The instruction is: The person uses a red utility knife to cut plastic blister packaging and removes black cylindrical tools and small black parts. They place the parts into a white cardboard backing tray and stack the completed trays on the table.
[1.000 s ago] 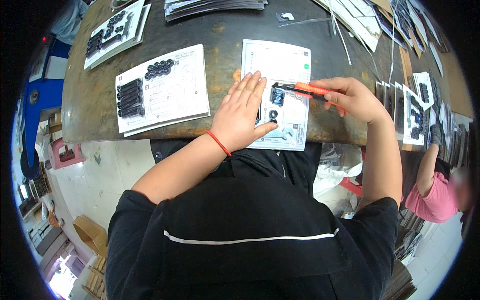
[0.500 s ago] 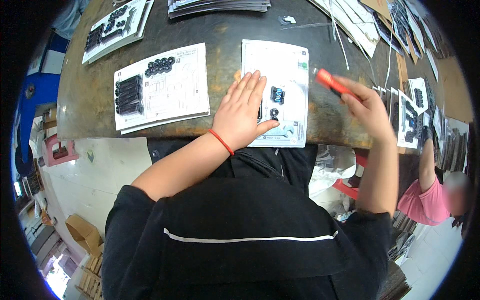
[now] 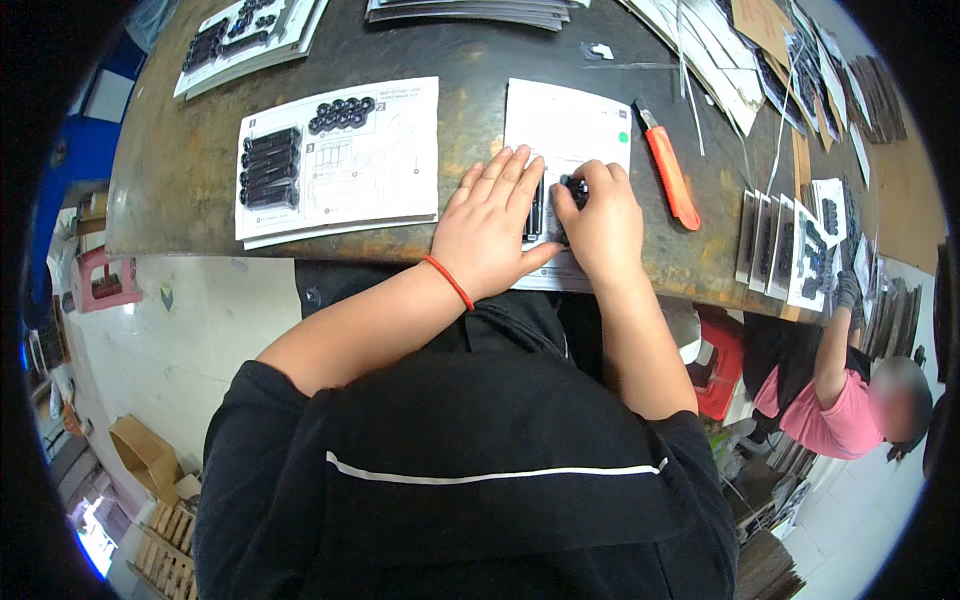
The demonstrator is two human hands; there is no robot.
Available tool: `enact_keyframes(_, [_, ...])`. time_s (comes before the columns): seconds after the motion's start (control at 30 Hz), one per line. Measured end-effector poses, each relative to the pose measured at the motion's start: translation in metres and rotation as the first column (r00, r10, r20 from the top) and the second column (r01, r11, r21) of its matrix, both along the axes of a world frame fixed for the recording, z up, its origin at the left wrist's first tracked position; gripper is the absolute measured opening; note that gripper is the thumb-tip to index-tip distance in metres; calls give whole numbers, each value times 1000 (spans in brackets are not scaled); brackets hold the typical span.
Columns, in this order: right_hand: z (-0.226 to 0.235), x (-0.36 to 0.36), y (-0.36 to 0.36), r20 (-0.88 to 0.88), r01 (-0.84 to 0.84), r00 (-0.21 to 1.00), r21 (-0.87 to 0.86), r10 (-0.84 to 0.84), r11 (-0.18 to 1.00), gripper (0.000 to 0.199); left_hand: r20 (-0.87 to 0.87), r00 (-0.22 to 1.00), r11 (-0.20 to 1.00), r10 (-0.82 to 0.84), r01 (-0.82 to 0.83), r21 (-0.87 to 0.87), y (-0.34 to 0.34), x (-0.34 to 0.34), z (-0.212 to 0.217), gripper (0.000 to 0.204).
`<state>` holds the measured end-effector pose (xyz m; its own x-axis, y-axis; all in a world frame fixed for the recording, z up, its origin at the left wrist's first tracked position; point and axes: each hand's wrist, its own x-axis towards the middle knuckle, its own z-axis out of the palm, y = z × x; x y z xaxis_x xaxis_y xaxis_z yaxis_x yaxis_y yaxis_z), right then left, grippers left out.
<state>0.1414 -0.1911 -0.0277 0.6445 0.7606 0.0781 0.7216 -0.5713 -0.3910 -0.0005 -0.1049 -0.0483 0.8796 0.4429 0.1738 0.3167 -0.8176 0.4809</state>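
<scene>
My left hand (image 3: 488, 225) lies flat, fingers stretched, on the left part of a white printed card (image 3: 565, 120) with a green dot. Beside its fingers are black bolts (image 3: 534, 212) on the card. Thumb and fingertips of my right hand (image 3: 606, 222) are closed on small black hardware pieces (image 3: 576, 188), mostly hidden beneath them. An orange utility knife (image 3: 670, 172) rests on the table just right of the card, its blade end pointing away from me.
Left of my hands sits a stack of cards (image 3: 385, 180) with black bolts and round pieces. Another card stack (image 3: 290, 45) is at the far left. Cards stand at the table's right edge (image 3: 765, 245), where a person in pink (image 3: 820, 415) works. Loose sheets (image 3: 710, 75) and strips lie far right.
My right hand has put down the utility knife right of the card and moved left onto the black pieces. My left hand has stayed flat on the card.
</scene>
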Motion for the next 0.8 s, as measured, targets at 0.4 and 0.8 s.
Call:
enact_keyframes(0.4, [12,8,-47,-645,144,763,240,47,960,29,27,999,999,24,-23,-50,0,-1,-3,87])
enact_keyframes(0.8, [35,-11,5,-791,423,-91,519,605,743,47,116,991,993,62,-49,-105,0,-5,-9,86])
